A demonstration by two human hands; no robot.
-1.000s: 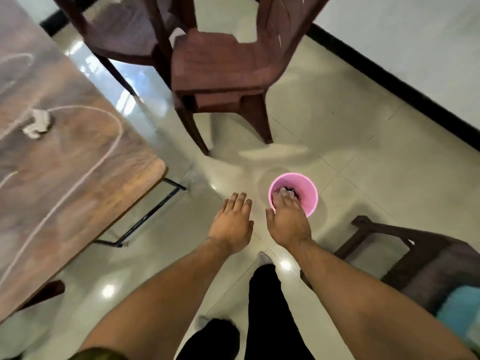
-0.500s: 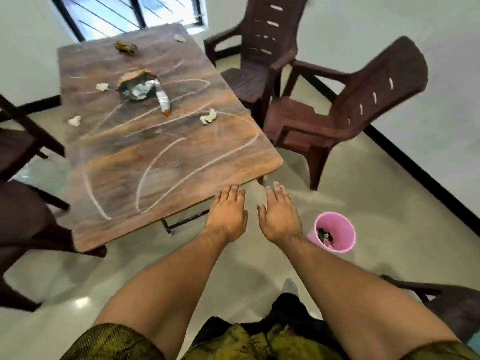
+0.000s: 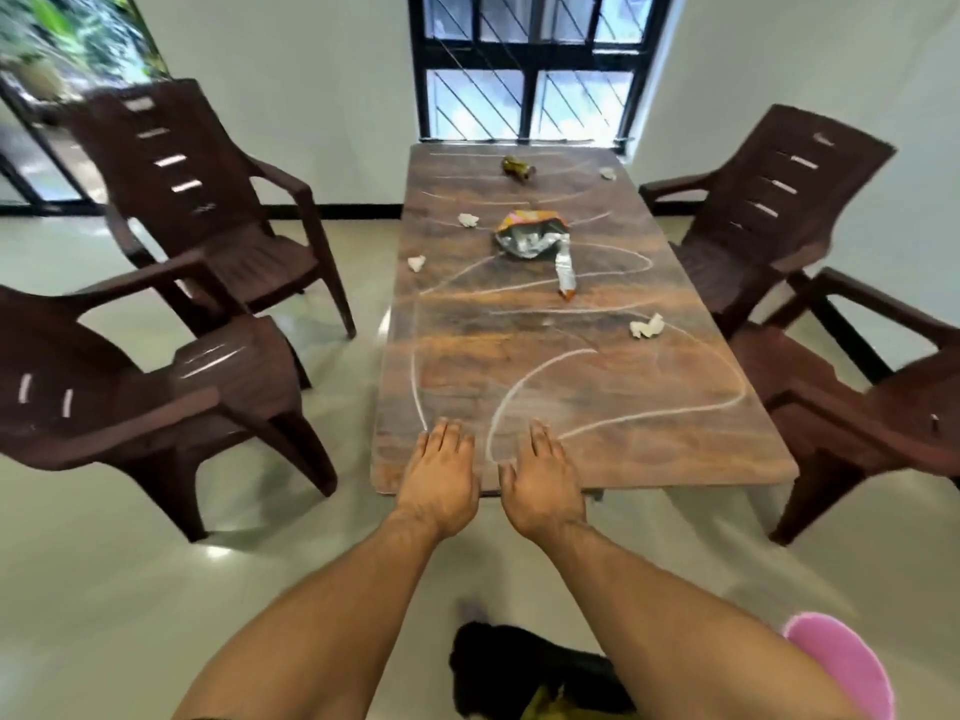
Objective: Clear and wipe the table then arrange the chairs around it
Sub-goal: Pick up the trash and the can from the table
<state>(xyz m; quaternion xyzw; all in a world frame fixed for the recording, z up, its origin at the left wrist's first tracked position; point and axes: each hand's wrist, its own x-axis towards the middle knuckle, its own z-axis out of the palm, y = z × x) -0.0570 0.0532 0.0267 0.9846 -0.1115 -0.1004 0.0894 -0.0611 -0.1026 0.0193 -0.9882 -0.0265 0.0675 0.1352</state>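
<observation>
Left hand (image 3: 441, 475) and right hand (image 3: 543, 485) flat, fingers straight, holding nothing — over near edge of table (image 3: 597, 402). Foil wrapper (image 3: 527, 239) mid-table (paper wads (image 3: 645, 327) scattered around); chairs (image 3: 208, 236) — two each side.

The table (image 3: 649, 449) shows brown wood grain crossed by looping white lines, the chairs (image 3: 218, 252) are dark reddish-brown with pale slots in their backs, the wrapper (image 3: 530, 236) is silver edged with orange, the crumpled paper (image 3: 645, 326) white, the bin (image 3: 841, 662) pink, the floor (image 3: 104, 589) pale cream, the window frame (image 3: 527, 65) black.
</observation>
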